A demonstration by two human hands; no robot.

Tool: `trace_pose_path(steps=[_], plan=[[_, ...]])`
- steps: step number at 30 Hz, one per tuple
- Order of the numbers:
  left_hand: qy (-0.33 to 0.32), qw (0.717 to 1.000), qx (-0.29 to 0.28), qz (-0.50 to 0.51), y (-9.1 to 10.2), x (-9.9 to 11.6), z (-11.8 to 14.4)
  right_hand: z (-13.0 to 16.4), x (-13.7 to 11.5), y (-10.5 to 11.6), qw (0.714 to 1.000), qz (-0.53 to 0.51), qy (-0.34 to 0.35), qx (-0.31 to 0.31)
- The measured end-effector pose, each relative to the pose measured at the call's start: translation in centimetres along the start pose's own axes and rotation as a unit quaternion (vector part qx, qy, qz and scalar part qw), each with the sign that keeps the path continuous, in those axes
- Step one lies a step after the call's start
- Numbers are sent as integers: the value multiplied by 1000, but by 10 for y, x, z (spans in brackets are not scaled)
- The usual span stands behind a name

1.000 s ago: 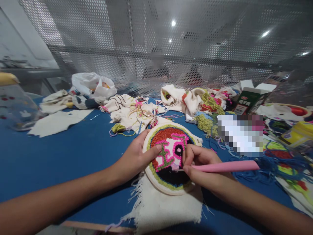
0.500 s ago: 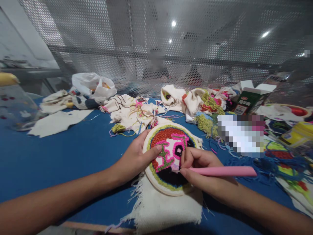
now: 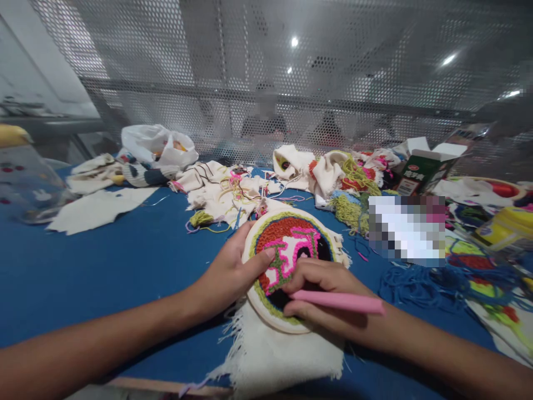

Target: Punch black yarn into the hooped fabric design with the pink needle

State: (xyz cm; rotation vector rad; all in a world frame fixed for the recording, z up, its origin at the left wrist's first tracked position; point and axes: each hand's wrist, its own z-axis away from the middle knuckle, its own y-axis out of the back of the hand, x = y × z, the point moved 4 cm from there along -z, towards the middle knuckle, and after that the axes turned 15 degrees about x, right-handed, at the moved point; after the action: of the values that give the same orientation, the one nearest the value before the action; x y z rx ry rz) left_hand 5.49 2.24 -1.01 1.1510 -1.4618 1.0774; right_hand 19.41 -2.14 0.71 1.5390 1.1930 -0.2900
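Note:
My left hand (image 3: 233,266) grips the left rim of a round embroidery hoop (image 3: 266,315), thumb on top over the stitching. Cream cloth (image 3: 287,361) with a frayed edge hangs out below the hoop. Inside the ring is looped yarn work (image 3: 287,226) in rust, pink, green and black, with a yellow-green border. My right hand (image 3: 333,280) is closed around a pink punch needle (image 3: 345,301), its handle pointing right. The hand rests low over the black part of the design. Its fingers hide the needle's tip and part of the pattern.
Blue yarn (image 3: 420,286) lies tangled at the right, near a yellow container (image 3: 506,228). Cloth scraps (image 3: 225,194), a white plastic bag (image 3: 158,145) and a green box (image 3: 427,166) line the back. A bottle (image 3: 31,183) stands left on the blue table (image 3: 125,266).
My right hand has moved left and slightly down across the hoop with the punch needle, now covering its tip. My left hand keeps its place on the rim.

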Motion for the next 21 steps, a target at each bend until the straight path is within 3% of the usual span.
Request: trace_pose_path(steps=[4, 9, 16, 21], plan=[[20, 1000, -10, 11, 1, -3, -2, 1, 5, 6, 987, -61, -134, 61], [29, 999, -12, 28, 2, -4, -3, 2, 9, 11, 976, -113, -131, 131], [43, 998, -6, 39, 0, -3, -1, 3, 11, 15, 967, -140, -141, 158], [37, 998, -12, 52, -1, -2, -1, 4, 10, 15, 970, -97, -137, 174]])
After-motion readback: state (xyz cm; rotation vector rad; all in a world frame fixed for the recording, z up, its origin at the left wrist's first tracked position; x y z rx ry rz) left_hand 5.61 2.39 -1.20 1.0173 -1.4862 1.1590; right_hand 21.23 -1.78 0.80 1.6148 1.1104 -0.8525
